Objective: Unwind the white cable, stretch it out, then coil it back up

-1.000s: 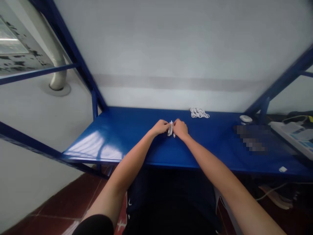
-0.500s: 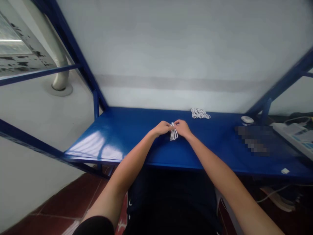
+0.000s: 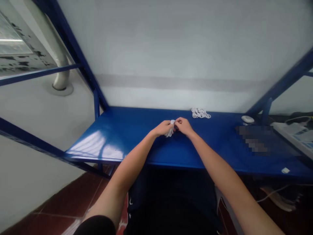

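White coiled cable (image 3: 170, 131), long axis slanting toward 7 o'clock, pinched between left fingers (image 3: 168, 123) and right fingers (image 3: 178, 121). Lower end nearer the left hand (image 3: 160, 128) (close above the blue counter (image 3: 122, 120)).

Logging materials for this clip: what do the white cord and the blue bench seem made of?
The white cord looks like smooth plastic cable, from its even loops, though small in view. The blue bench looks like glossy painted metal, given its glare and thin edge.

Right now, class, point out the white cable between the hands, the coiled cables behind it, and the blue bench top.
White cable (image 3: 170, 129), head view, middle of its loops.
Coiled cables (image 3: 201, 113), head view, middle of the coils.
Blue bench top (image 3: 114, 124), head view, bare surface.
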Demonstrator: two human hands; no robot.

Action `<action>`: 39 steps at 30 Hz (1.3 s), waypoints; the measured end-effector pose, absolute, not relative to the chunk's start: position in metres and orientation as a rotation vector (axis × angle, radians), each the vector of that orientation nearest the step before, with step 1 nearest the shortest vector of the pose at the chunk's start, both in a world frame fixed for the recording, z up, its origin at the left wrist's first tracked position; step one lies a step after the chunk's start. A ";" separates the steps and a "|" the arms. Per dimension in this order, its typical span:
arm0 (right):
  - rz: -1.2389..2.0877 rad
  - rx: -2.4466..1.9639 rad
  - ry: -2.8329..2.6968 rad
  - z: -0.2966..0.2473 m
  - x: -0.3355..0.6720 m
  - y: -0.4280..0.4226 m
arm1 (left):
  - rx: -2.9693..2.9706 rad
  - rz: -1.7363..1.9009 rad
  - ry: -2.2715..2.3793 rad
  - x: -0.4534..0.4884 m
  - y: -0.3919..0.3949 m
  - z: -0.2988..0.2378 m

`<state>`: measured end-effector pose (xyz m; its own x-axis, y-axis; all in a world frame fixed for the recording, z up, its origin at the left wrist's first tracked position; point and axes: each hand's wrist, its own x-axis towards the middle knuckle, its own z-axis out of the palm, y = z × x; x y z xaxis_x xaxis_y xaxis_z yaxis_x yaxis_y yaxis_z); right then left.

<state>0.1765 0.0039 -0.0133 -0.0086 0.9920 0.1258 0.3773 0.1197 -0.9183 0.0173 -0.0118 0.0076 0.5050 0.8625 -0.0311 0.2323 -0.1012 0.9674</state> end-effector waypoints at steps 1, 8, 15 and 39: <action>0.957 -1.375 -1.505 -0.012 0.177 0.003 | 1.612 0.681 0.951 0.018 -0.013 0.008; 0.978 -1.289 -1.679 -0.006 0.176 -0.006 | 1.922 0.576 1.000 0.015 -0.015 0.012; 0.829 -1.281 -1.852 -0.006 0.176 -0.008 | 1.979 0.661 1.017 0.009 -0.008 0.009; 1.065 -1.239 -1.323 -0.008 0.146 -0.019 | 1.917 1.361 1.538 0.026 -0.018 0.003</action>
